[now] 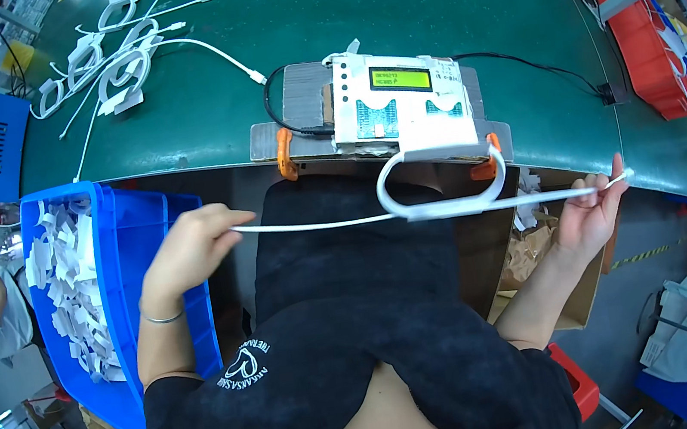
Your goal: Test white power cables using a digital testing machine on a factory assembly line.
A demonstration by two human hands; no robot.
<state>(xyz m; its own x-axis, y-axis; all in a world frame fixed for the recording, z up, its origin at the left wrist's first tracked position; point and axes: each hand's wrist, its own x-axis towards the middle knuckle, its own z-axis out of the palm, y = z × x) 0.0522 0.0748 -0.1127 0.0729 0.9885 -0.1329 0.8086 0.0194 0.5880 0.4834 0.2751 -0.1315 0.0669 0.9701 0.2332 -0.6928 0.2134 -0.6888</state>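
Note:
A white cable (319, 225) stretches across in front of my body, its middle wound into a loop with a white band along the lower side. My left hand (197, 238) pinches one end of it between thumb and fingers. The other end is gripped by my right hand (592, 201), with the index finger raised and a small white tip showing past it. Just beyond the loop stands a white cable tester (402, 98) with a lit green display, at the table's near edge. The loop's upper side overlaps the tester's front edge in view; whether they touch I cannot tell.
Orange clamps (285, 154) sit at the tester's base on the green table (220, 135). Several coiled white cables (116, 66) lie at the far left. A blue bin (115, 288) holds white paper scraps. Red trays (638, 45) stand at right; a cardboard box (568, 306) is below.

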